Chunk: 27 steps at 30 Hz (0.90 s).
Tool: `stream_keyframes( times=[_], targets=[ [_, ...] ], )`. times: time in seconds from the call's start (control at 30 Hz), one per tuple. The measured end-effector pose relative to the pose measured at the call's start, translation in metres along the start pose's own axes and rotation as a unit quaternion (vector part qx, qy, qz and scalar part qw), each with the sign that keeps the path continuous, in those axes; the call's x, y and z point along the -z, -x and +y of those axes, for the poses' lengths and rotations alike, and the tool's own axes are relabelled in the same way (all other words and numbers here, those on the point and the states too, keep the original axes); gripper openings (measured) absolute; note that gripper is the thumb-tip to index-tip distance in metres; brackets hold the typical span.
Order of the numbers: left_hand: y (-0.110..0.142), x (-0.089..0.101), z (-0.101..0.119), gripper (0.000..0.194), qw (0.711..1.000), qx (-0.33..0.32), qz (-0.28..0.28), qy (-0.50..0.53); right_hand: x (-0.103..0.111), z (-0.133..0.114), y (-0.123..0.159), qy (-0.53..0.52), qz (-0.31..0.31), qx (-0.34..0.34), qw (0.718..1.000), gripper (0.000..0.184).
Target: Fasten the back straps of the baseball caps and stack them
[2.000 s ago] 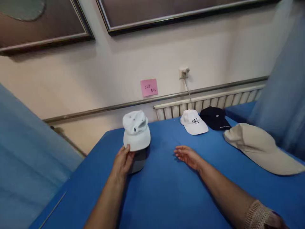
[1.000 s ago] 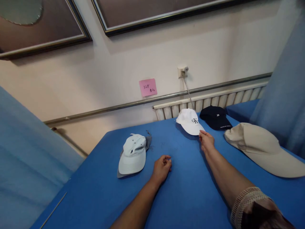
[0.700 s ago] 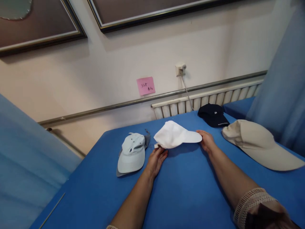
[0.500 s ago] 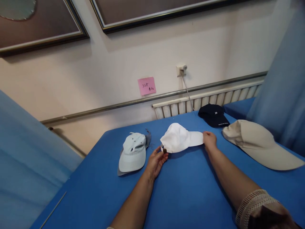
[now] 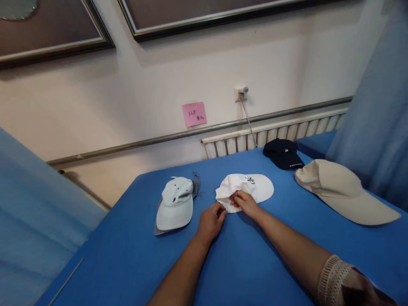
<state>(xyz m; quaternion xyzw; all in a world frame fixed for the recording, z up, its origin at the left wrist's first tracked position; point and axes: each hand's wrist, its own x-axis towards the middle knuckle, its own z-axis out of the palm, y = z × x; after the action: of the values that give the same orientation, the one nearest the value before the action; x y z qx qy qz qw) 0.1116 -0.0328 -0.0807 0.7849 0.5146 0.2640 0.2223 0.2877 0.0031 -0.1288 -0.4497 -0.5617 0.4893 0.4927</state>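
A white baseball cap (image 5: 232, 182) with dark lettering on its front lies on the blue-covered table, its brim pointing right. My left hand (image 5: 212, 220) is closed at the cap's lower back edge, thumb and fingers pinching there; the strap end is hidden behind the fingers. My right hand (image 5: 245, 203) presses bent fingertips onto the side of the crown and pinches its fabric. To the left, a pale blue cap (image 5: 174, 212) rests on a grey one (image 5: 196, 187). Off to the right sit a navy cap (image 5: 280, 151) and a large beige cap (image 5: 342, 187) with a long brim.
The blue table cover (image 5: 255, 263) spreads beneath everything. Behind it are a radiator (image 5: 264, 137), a metal rail (image 5: 159, 139), a wall socket (image 5: 241, 94) with a cord, and a pink note (image 5: 194, 114). Blue curtains (image 5: 41, 212) hang at both sides. A thin rod (image 5: 66, 281) shows at lower left.
The white cap has come down onto the table and turned, showing its lettering. My right hand has left the brim and moved left onto the crown. My left hand stays at the back edge.
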Motion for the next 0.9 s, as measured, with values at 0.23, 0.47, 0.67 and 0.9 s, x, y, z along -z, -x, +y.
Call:
stream_keyframes(
  times=[0.23,0.47,0.67,0.9],
  targets=[
    [-0.015,-0.01,0.001,0.016,0.994,-0.079,-0.032,-0.067,0.007,0.002,-0.003,0.01,-0.024,0.016,1.0,0.018],
    [-0.021,0.0,-0.021,0.01,0.981,-0.039,-0.062,0.18,0.007,0.004,-0.001,0.111,-0.071,0.078,0.988,0.018],
    [-0.017,0.01,-0.028,0.024,0.928,0.038,-0.067,0.365,0.006,0.006,0.002,0.105,-0.092,0.083,0.987,0.028],
    [-0.011,0.017,-0.026,0.036,0.998,-0.051,-0.039,0.013,0.006,0.002,0.008,0.163,-0.102,0.121,0.974,0.038]
  ],
)
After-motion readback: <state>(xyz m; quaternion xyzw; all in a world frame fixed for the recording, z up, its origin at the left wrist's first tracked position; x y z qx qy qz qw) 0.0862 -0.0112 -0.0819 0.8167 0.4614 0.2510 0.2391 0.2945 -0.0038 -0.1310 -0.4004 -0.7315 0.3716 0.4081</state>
